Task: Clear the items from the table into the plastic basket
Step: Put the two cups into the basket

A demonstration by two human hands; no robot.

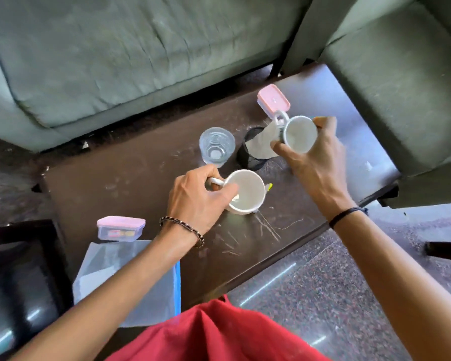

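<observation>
**On the counter: both hands taking mugs, most items left**

On the dark counter point(141, 178), the clearing is looking barely begun, judging from what is lying out; a glass point(216, 147) is standing near the middle, a black mesh cup point(248, 155) with a pale cloth point(263, 144) in it is sitting just beside the glass, and a pink-lidded box point(273, 100) is resting at the far edge; a second pink-lidded box point(120, 227) is sitting at the near left, next to a clear bag point(130, 280) with a blue edge; no plastic basket is showing anywhere in view, so where the items are going cannot be told from here.

The left hand point(195, 201) is reaching in from the near side, fingers curled shut around the handle of a white mug point(248, 191), thumb lying over the rim; the mug is sitting low at the counter, and whether it is touching the surface cannot be told.

The right hand point(315, 157) is stretching farther out, wrist bent, gripping a second mug point(298, 134) around its body, with thumb and fingers on opposite sides; this mug is tilted, mouth facing the camera, its handle pointing toward the far box; it seems to be lifted clear of the counter.

Both mugs are appearing empty; by my reading, the glass, mesh cup and both boxes are still waiting.
</observation>
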